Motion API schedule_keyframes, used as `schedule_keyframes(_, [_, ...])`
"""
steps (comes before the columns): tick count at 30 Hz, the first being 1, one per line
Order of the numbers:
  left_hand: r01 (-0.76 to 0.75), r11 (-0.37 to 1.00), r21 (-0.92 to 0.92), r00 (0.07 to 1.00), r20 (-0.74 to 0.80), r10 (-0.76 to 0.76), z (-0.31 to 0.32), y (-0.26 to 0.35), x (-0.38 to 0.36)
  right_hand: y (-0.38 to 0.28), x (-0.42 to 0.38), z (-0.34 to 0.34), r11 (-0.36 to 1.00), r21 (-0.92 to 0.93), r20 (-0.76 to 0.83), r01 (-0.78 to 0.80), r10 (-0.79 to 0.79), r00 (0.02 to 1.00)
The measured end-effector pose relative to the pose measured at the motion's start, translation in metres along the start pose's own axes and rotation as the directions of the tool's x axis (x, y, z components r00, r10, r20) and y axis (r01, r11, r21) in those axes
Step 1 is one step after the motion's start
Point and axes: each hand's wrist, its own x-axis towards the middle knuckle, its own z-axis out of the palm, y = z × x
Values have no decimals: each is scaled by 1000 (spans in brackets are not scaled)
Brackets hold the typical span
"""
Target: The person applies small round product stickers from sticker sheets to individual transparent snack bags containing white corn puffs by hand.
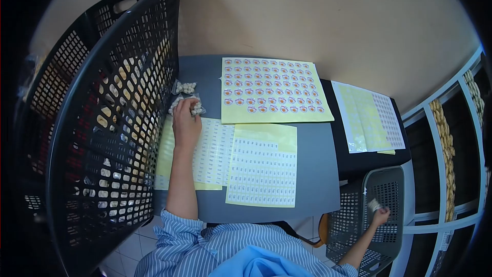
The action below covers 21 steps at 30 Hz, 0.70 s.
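Note:
My left hand (187, 123) is at the back left of the grey table, its fingers curled onto a small clear plastic bag (196, 109) of whitish round pieces. Just behind it lies another such bag (185, 87), close to the large black basket. Out to the right, my right hand (380, 217) grips a small plastic bag (374, 205) with pale contents, a little blurred. That hand is over the dark grey basket (398, 187), which stands low beside the table.
Sticker sheets (271, 92) with orange and white labels lie on the table (318, 174). Nearer are sheets of small printed labels (261, 166). A tall black basket (115, 36) with filled bags rises at left. More sheets (366, 115) lie on a black surface; racks (435, 174) stand far right.

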Motion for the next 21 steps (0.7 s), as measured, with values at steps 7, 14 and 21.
schedule_keyframes(7, [87,991,-106,996,17,-85,-2,1,1,27,-19,34,966,-216,260,-145,200,945])
schedule_keyframes(14, [-205,970,-128,943,-291,161,-5,13,6,-174,-22,-7,804,555,-262,213,-74,962])
schedule_keyframes(21, [137,402,-905,989,101,-109,9,44,-9,-378,-120,-46,416,817,-123,400,-552,825])
